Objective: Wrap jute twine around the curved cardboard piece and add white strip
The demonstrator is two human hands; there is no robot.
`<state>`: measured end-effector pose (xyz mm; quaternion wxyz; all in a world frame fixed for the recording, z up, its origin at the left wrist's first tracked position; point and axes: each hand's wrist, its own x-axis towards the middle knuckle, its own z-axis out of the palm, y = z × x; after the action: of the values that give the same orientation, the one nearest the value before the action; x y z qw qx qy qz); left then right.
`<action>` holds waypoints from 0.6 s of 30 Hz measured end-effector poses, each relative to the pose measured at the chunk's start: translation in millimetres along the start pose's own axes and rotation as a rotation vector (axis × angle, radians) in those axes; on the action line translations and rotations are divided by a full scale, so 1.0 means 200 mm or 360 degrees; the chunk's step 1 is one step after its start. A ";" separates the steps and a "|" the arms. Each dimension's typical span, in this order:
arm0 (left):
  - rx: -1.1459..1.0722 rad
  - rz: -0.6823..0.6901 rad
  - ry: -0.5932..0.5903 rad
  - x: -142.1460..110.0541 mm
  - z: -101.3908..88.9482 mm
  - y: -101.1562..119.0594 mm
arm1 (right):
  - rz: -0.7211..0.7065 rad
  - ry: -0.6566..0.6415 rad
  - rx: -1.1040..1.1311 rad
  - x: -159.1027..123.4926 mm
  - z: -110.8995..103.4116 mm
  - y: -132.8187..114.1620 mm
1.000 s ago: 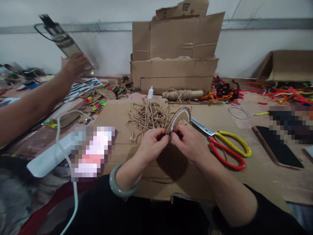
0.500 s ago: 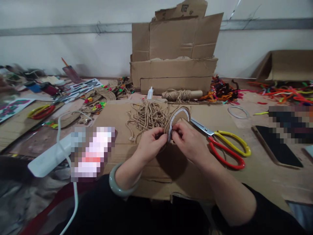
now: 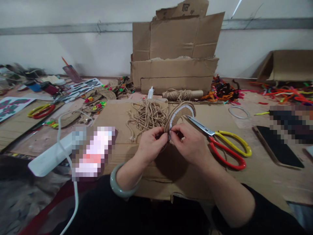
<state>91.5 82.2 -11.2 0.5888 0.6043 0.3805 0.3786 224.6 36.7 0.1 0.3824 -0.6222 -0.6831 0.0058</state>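
Observation:
Between my hands, tilted up over the cardboard sheet, is a curved cardboard sole [image 3: 184, 114] with a white band along its edge and brown twine around its rim. My left hand [image 3: 153, 143] is closed, thumb and fingers pinching the near left part of the rim. Close beside it, my right hand [image 3: 187, 140] is closed in a pinch at the white band. The fingertips hide the exact spot they grip. A pile of cut jute cords [image 3: 151, 116] lies just beyond my left hand. Scissors [image 3: 220, 140] with one yellow and one red handle lie right of my right hand.
Behind stand a folded cardboard box [image 3: 176, 73], a white glue bottle [image 3: 150, 92] and a roll of twine [image 3: 177, 95]. A white power strip [image 3: 49, 156] with a cable and a lit phone [image 3: 94, 153] lie left; a dark phone [image 3: 278, 147] lies right.
The sole has turned a little in my hands, its far end shifting right and showing more of the cardboard face. My right fingers have moved slightly left, nearer my left fingers.

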 end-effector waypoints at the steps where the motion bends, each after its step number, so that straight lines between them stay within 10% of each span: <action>1: 0.0030 0.0032 -0.0006 0.00 0.00 0.00 | 0.0023 0.0001 0.0015 0.00 0.00 0.00; 18: 0.0314 0.0252 0.0018 -0.01 0.01 0.01 | 0.0412 -0.0121 0.0135 0.01 -0.01 -0.01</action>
<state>92.5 78.7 -10.3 0.4927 0.6854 0.3703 0.3879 223.6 37.1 4.0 0.3783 -0.6878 -0.6102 0.1077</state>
